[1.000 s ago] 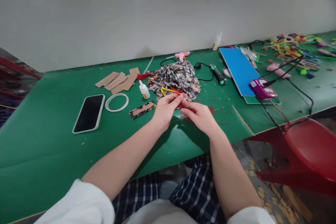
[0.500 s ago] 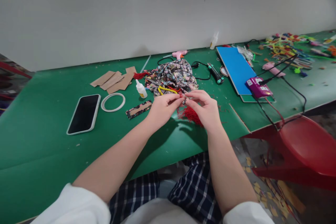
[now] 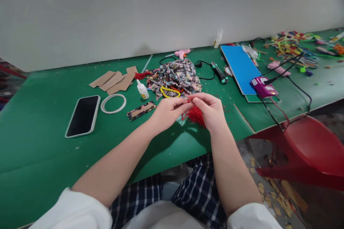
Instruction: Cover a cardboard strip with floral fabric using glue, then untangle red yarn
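My left hand (image 3: 168, 112) and my right hand (image 3: 211, 110) meet fingertip to fingertip just above the green table (image 3: 40, 150), both pinching the top of a red thread tassel (image 3: 194, 115). The tassel's fringe hangs down between the hands, partly hidden behind my right palm. Just beyond the hands lies a crumpled floral cloth (image 3: 177, 75) with yellow-handled scissors (image 3: 169, 92) on its near edge.
A phone (image 3: 83, 115), a white tape ring (image 3: 113, 103), a small glue bottle (image 3: 142, 89), a floral-edged card strip (image 3: 141, 110) and cardboard pieces (image 3: 114, 81) lie to the left. A blue board (image 3: 239, 66), purple device (image 3: 262, 87), cables and pipe cleaners (image 3: 292, 43) sit right. A red chair (image 3: 311, 154) stands beside the table.
Both hands have lifted slightly off the table with the red threads, which are now gathered into a tassel bunch hanging under my right hand. The view has shifted a little.
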Tool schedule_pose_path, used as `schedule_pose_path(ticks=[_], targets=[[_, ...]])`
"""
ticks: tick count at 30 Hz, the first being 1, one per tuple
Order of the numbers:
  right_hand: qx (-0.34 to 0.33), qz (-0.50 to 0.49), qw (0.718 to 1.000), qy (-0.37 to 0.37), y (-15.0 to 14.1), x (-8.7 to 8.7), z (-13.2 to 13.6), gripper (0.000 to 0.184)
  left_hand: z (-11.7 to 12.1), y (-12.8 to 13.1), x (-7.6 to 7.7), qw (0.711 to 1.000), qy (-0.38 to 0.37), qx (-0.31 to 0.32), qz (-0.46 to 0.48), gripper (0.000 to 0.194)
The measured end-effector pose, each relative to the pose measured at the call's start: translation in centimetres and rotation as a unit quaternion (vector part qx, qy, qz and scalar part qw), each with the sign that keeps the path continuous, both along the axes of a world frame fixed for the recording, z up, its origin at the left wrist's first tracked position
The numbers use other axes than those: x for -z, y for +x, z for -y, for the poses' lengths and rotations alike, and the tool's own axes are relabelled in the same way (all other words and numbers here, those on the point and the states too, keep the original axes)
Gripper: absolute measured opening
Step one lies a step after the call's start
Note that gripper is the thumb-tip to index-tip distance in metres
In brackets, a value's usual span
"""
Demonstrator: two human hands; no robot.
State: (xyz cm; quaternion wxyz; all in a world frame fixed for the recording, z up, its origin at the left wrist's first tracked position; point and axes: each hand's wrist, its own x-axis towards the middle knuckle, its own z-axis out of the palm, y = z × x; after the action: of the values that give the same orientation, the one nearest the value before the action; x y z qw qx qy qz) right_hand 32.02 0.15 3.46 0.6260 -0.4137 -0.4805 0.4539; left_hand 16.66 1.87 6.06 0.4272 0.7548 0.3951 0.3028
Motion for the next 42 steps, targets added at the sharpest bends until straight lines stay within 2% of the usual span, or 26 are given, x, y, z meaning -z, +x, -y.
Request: schedule_pose_path(ticks=[6,14,20,26,36,42], targets=[[0.011,-0.032,0.999,-0.01,0.03,-0.02,-0.02,0.004,-0.01,0.08,0.28,0.999,-0.037,-0.008,0.034,0.03],[0.057,0.042,0.997,0.027,0.72,-0.17,0.14,0.004,-0.44,-0.18,0.15,0.988,-0.065,-0.069,0.122,0.036],[0.06,0.109,0.991,0.05,0.46,-0.34,0.21,0.01,-0.24,-0.19,0.46,0.999,-0.017,-0.026,0.016,0.035],[0.06,0.146,0.987,0.042,0.64,-0.18,0.22,0.015,-0.22,-0.35,0.59,0.998,0.055,-0.004,-0.041,0.033],[0.064,0.18,0.98,0.055,0.5,-0.3,0.3,0.01,-0.25,-0.31,0.76,0.99,0.121,-0.006,-0.067,0.032],[0.06,0.187,0.978,0.066,0.47,-0.13,0.27,0.005,-0.24,-0.28,0.83,0.991,0.112,-0.007,-0.067,0.031]])
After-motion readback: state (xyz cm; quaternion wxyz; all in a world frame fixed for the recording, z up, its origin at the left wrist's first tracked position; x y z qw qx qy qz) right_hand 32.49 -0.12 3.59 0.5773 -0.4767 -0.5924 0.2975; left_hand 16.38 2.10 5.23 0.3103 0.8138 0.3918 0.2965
